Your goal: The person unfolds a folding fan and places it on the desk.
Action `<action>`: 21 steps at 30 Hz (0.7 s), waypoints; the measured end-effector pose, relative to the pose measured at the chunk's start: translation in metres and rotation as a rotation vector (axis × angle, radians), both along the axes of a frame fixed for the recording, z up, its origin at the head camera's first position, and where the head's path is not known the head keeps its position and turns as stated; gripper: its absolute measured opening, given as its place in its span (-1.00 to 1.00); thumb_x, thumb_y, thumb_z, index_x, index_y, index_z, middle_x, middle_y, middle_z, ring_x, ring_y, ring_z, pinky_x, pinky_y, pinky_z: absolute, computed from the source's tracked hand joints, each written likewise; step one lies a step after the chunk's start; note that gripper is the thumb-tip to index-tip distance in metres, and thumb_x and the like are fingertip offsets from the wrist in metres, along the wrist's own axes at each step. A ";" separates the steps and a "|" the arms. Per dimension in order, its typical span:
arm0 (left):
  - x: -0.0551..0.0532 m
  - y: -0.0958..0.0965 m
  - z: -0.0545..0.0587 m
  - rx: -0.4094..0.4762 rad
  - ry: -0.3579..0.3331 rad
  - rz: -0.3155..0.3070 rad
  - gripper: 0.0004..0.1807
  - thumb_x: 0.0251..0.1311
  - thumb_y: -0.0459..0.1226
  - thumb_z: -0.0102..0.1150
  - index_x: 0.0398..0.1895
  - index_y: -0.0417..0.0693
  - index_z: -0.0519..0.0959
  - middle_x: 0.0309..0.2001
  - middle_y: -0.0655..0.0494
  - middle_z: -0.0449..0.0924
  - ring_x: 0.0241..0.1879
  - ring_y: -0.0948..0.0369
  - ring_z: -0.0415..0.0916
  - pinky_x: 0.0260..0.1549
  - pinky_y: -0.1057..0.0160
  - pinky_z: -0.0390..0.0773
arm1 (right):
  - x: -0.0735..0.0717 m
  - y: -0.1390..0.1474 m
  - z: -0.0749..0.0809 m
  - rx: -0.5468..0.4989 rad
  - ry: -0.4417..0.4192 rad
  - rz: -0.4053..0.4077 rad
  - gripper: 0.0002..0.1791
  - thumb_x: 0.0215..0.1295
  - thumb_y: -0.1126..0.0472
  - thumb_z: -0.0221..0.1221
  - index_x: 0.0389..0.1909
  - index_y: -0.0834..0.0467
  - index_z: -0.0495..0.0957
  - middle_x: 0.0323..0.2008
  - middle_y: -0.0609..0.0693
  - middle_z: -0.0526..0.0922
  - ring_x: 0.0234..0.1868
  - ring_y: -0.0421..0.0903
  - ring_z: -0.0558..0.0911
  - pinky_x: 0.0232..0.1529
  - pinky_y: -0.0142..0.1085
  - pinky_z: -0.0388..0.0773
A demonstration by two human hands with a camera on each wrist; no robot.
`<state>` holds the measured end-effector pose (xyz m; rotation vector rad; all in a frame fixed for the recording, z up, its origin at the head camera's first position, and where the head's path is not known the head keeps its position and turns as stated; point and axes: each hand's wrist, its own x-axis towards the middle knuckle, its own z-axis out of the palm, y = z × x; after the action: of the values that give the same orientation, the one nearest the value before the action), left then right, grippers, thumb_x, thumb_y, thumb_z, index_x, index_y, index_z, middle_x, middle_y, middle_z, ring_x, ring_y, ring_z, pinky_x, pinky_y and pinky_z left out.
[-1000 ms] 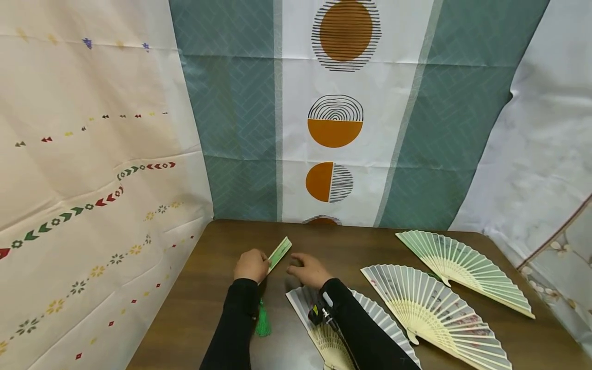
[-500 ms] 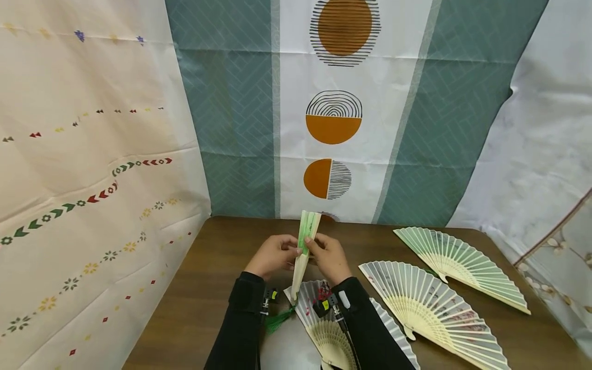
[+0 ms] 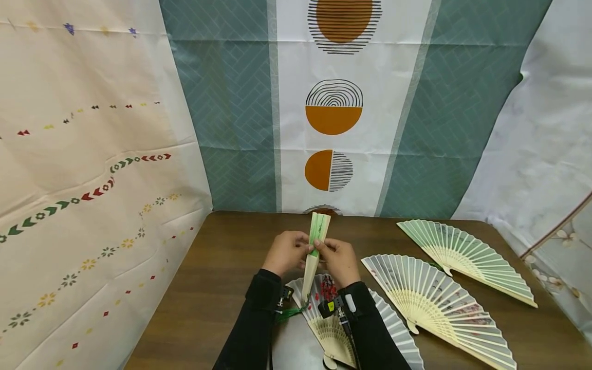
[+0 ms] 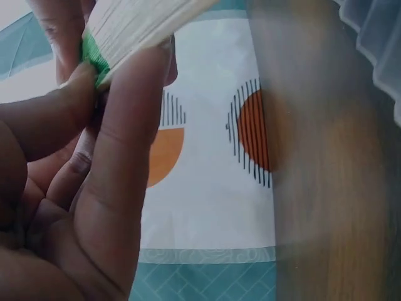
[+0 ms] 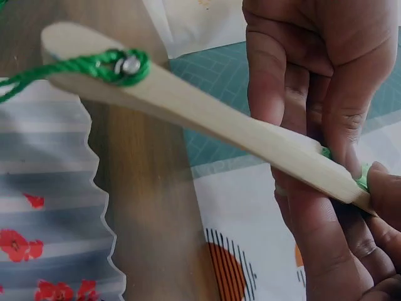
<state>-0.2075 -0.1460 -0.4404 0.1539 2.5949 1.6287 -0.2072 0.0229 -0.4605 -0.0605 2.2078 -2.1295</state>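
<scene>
A folded hand fan (image 3: pixel 311 275) with pale ribs and a green folded leaf stands nearly upright between both hands. My left hand (image 3: pixel 288 253) pinches it from the left, thumb and fingers at the lower edge of the green part. From the other side, my right hand (image 3: pixel 340 261) grips it at about the same height. In the right wrist view a green cord (image 5: pixel 81 68) is looped through the metal pin at the rib end. The green tassel (image 3: pixel 288 314) hangs near the left wrist. Beneath the hands lies an opened white fan with red flowers (image 3: pixel 329 293), partly hidden by the right forearm.
To the right, an opened white fan with a faint floral print (image 3: pixel 437 308) lies on the brown table (image 3: pixel 222 303). Farther back is an opened green fan (image 3: pixel 464 257). Patterned cloths (image 3: pixel 231 128) hang behind the table and at its left.
The left hand lifted the folded fan from the left and brought it upright to the middle. The right hand took hold of it too; both then shifted slightly right.
</scene>
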 end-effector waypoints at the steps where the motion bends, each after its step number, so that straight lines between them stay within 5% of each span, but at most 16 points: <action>1: -0.001 0.001 -0.001 0.004 -0.002 0.005 -0.81 0.62 -0.34 0.35 0.14 -0.19 0.81 -0.07 -0.18 0.87 -0.33 0.17 0.79 -0.40 0.20 0.91 | 0.000 0.000 -0.001 0.003 -0.002 -0.006 -0.69 0.73 0.21 0.28 0.16 0.39 0.79 -0.01 0.33 0.89 -0.01 0.09 0.94 -0.10 -0.24 0.96; 8: -0.002 0.005 -0.005 0.044 -0.005 0.034 -0.82 0.67 -0.32 0.30 0.12 -0.20 0.79 -0.08 -0.16 0.85 -0.34 0.19 0.76 -0.38 0.18 0.90 | -0.001 0.003 0.001 0.037 -0.003 -0.051 -0.69 0.72 0.16 0.31 0.14 0.34 0.82 -0.03 0.29 0.91 -0.13 -0.15 0.88 -0.17 -0.32 0.91; 21: -0.004 0.002 -0.006 0.188 -0.001 0.090 -0.84 0.67 -0.38 0.25 0.09 -0.30 0.74 -0.01 -0.24 0.87 -0.28 0.16 0.81 -0.35 0.16 0.93 | -0.007 0.010 0.001 0.007 -0.049 -0.143 -0.65 0.74 0.17 0.28 0.18 0.41 0.78 -0.21 0.17 0.88 -0.31 -0.27 0.78 -0.32 -0.50 0.80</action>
<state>-0.2118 -0.1441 -0.4468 0.0472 2.4778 1.9014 -0.2143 0.0333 -0.4594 0.1520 2.2554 -2.1679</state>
